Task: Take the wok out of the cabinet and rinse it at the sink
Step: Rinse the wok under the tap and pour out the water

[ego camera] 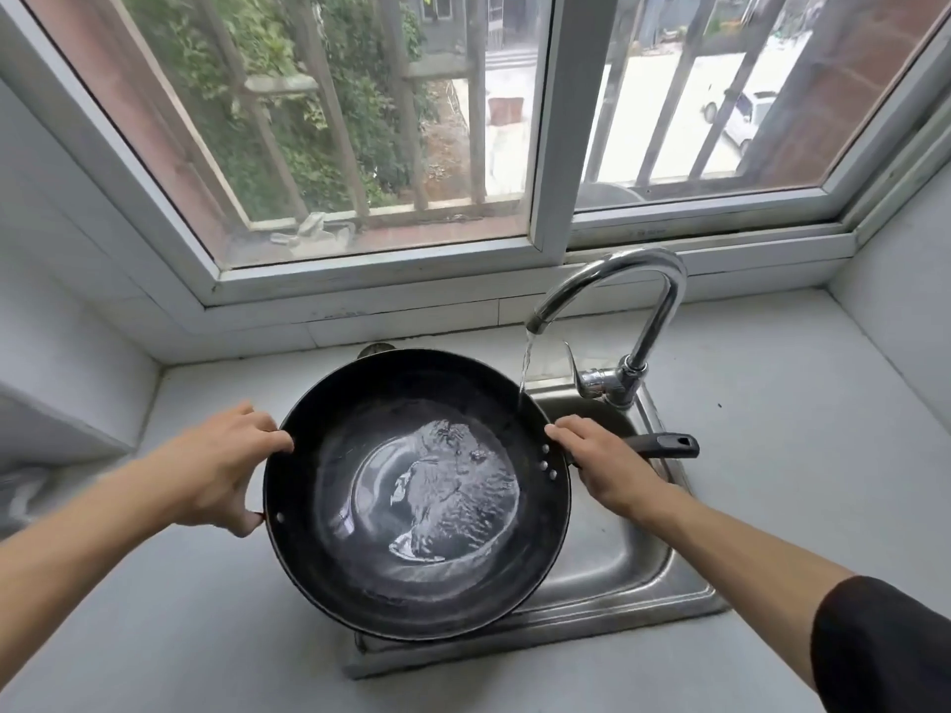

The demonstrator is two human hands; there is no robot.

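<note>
A black wok [329,506] is held over the steel sink [617,563], covering most of its left part. Water pools and ripples in the wok's bottom. My left hand [221,465] grips the wok's left rim, fingers curled over the edge and thumb below. My right hand [602,465] is wrapped round the base of the long black handle [669,446], which sticks out to the right. The chrome tap [617,301] runs, and its thin stream falls at the wok's right rim.
White counter [772,403] surrounds the sink on all sides. A tiled sill and a large barred window [391,120] stand right behind the tap. The tap lever [576,373] points left. A white block [46,419] juts in at the left edge.
</note>
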